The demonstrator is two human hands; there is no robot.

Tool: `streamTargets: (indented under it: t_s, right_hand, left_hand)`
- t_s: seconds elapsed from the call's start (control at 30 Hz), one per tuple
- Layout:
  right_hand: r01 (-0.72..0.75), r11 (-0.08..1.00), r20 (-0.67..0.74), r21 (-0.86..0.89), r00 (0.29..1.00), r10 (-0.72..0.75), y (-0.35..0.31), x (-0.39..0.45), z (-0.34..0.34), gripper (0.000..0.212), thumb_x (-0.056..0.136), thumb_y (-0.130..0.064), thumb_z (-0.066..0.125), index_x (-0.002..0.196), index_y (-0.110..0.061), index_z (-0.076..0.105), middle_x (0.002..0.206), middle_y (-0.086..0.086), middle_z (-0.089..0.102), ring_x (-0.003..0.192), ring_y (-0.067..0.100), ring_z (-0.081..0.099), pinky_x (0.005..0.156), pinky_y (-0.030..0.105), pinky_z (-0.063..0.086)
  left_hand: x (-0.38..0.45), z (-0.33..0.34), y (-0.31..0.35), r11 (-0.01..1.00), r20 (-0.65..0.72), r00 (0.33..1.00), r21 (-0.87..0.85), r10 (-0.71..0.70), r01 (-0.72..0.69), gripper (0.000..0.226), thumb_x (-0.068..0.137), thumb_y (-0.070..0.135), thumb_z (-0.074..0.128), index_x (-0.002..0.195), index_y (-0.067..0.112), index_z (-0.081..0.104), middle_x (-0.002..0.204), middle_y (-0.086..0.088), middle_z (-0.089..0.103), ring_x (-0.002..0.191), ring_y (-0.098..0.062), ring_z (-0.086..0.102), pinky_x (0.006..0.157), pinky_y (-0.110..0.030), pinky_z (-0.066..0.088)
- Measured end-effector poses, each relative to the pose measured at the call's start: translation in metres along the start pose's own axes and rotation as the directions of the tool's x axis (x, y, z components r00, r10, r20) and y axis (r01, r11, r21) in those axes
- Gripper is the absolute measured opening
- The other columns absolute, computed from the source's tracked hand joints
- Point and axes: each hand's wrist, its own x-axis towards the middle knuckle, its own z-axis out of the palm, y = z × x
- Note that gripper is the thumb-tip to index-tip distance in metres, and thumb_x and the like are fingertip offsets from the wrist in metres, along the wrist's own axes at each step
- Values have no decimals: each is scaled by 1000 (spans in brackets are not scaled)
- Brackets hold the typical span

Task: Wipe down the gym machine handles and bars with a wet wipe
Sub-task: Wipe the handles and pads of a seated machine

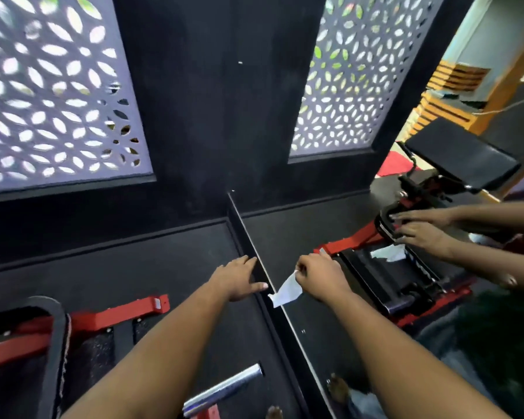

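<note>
Wet wipe [286,290], a thin white crumpled sheet, hangs from the right hand [321,278], whose fingers curl and pinch its top corner just beside the bright edge of a tall mirror [330,237]. The left hand [238,278] lies flat, fingers straight and spread, with the fingertips resting on the dark matte frame strip [248,237] along the mirror's edge; both forearms reach forward from the bottom of the head view. In the glass on the right, two mirrored hands touch a black and red gym machine [406,267] with a padded black seat [460,158]. Lower left, a red painted steel bar [115,316] and a shiny chrome tube [224,391] sit over the black rubber floor [133,267]. Behind, perforated leaf-pattern screens [52,95] flank a black wall panel.
</note>
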Motion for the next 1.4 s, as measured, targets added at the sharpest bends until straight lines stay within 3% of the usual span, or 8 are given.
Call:
streamTargets:
  t_s: [0.37, 0.63, 0.77, 1.07, 1.2, 1.3, 1.4]
  right_hand:
    - [272, 962, 76, -1, 960, -271, -64, 161, 10, 17, 91, -30, 51, 99, -30, 66, 104, -8, 67, 109, 20, 51, 88, 37, 44]
    - [475, 880, 162, 27, 866, -472, -145, 246, 39, 17, 90, -31, 50, 98, -30, 65, 101, -11, 67, 108, 18, 52, 89, 38, 46]
    - [627, 779, 216, 30, 756, -617, -207, 289, 61, 17, 91, -33, 50, 99, -29, 65, 98, -11, 66, 106, 16, 51, 89, 38, 47]
    - [785, 605, 359, 130, 532, -767, -365, 364, 101, 14, 91, -34, 53, 97, -32, 65, 94, -11, 63, 106, 14, 52, 85, 35, 47]
    - [842, 504, 371, 192, 414, -832, -432, 378, 110, 7, 91, -32, 55, 84, -34, 53, 91, -9, 64, 103, 17, 52, 75, 34, 41]
    - [868, 405, 362, 286, 293, -885, -478, 387, 115, 8, 90, -33, 58, 95, -32, 63, 95, -9, 67, 101, 15, 54, 77, 34, 46]
    - [869, 273, 379, 413, 109, -919, -524, 394, 116, 7, 90, -29, 61, 96, -28, 63, 92, -8, 68, 90, 15, 59, 73, 34, 48]
  left_hand:
    - [36, -19, -87, 954, -50, 957, -103, -287, 281, 96, 93, 77, 46, 165, 25, 10, 173, -2, 11, 157, -23, 19, 124, -48, 26]
    - [53, -28, -164, 858, -52, 877, -244, -478, 453, 95, 94, 75, 46, 166, 26, 8, 173, -2, 8, 157, -24, 17, 123, -47, 26]
    - [57, -33, -217, 778, -50, 815, -337, -578, 530, 96, 93, 75, 48, 165, 25, 9, 173, -3, 9, 157, -25, 18, 123, -47, 27]
    - [19, -59, -341, 583, 6, 649, -435, -761, 687, 97, 94, 75, 48, 166, 23, 8, 172, -6, 10, 157, -25, 17, 123, -48, 28]
    - [-13, -69, -372, 481, 20, 558, -482, -829, 732, 96, 93, 74, 50, 165, 24, 10, 172, -4, 13, 157, -24, 19, 123, -48, 27]
    - [-32, -84, -391, 438, -30, 501, -535, -865, 723, 83, 99, 62, 53, 164, 25, 18, 170, -1, 22, 154, -25, 27, 119, -45, 34]
    - [-43, -97, -411, 392, -82, 445, -632, -892, 669, 72, 101, 47, 59, 162, 27, 26, 166, -2, 33, 149, -25, 36, 117, -41, 37]
